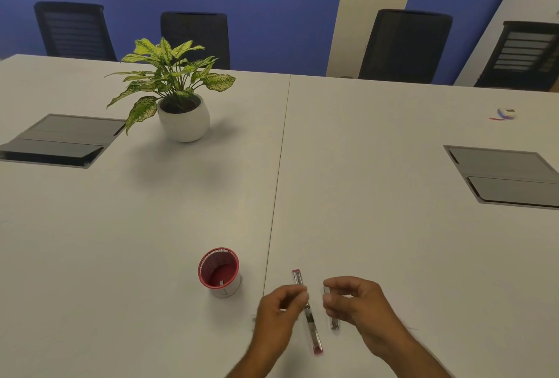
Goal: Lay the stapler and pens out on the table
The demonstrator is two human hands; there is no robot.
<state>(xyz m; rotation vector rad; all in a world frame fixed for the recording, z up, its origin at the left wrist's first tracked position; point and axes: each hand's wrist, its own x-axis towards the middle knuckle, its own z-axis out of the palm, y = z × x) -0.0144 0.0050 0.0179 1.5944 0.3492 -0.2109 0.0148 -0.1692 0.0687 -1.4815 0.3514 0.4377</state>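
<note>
My left hand (pixel 279 309) pinches the middle of a long clear pen with red ends (pixel 313 333), held tilted just above the white table (pixel 121 226) near its front edge. My right hand (pixel 355 302) pinches a small silvery pen cap or short part (pixel 332 321) just to the right of the pen. The two pieces are close but apart. A red mesh pen holder (pixel 219 272) stands upright to the left of my left hand, with a small pale item on its bottom.
A potted green plant in a white pot (pixel 184 119) stands at the back left. Two grey cable hatches (pixel 60 140) (pixel 502 176) are set into the table. A small white and purple item (pixel 504 114) lies far right. Black chairs (pixel 403 45) line the far side.
</note>
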